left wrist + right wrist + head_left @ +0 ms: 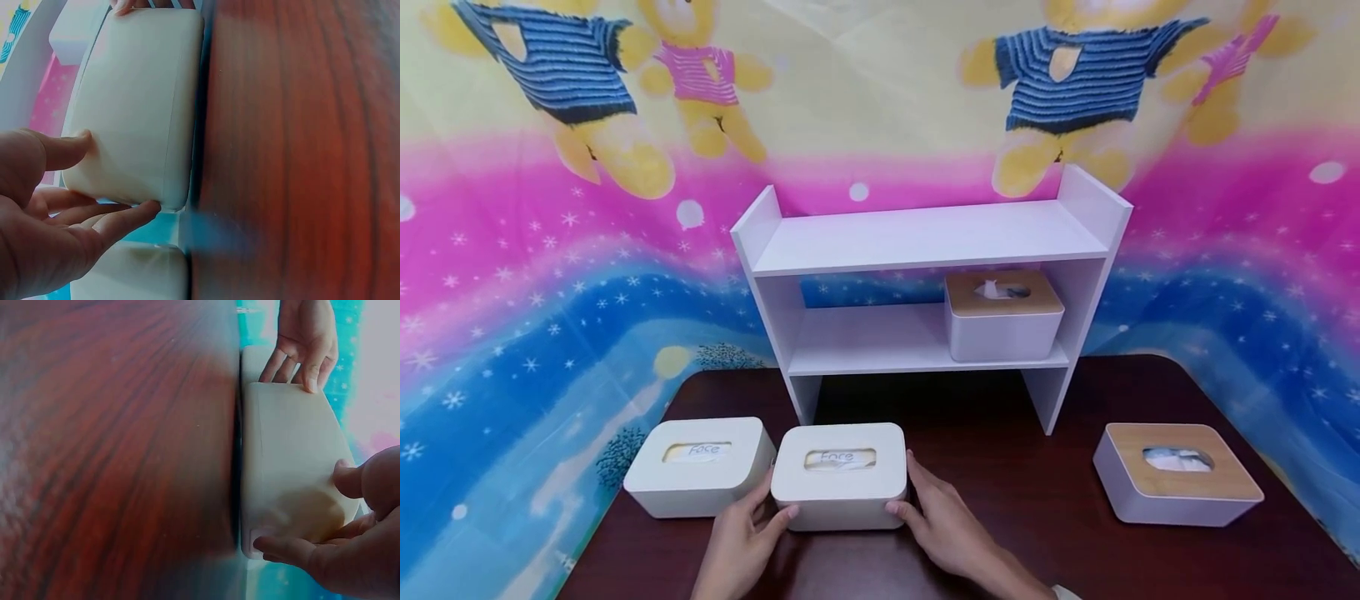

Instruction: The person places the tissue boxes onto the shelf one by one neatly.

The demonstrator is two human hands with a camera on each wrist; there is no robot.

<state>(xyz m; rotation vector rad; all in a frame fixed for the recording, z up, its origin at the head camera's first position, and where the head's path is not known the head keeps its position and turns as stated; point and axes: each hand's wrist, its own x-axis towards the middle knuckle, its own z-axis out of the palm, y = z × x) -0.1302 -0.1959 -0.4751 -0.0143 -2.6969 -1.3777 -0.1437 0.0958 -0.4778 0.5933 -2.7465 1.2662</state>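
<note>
Held item: white tissue box [839, 476] marked "Face", on the dark table [1037, 492] near the front edge, just ahead of the white shelf unit [925, 292].
Left hand [741, 542]: fingers fairly straight and spread, thumb and fingertips pressed against the box's left end — a clamp by pressure, not a wrap.
Right hand [943, 521]: same posture on the right end, thumb along the upper edge, fingers low on the side.
Neighbour: second white box [700, 467] just beside on the left — gap narrow, left fingers lodged in it.
Risk, slip: smooth rounded walls, pressure-only hold; likely to slide out if lifted with a loose squeeze.
Risk, lid: top may be a separate cap; could lift off alone.
Risk, collision: shelf edge close ahead; wood-lidded box [1003, 315] already on the lower shelf.
Elsewhere: another wood-lidded box [1176, 483] well apart, right.
</note>
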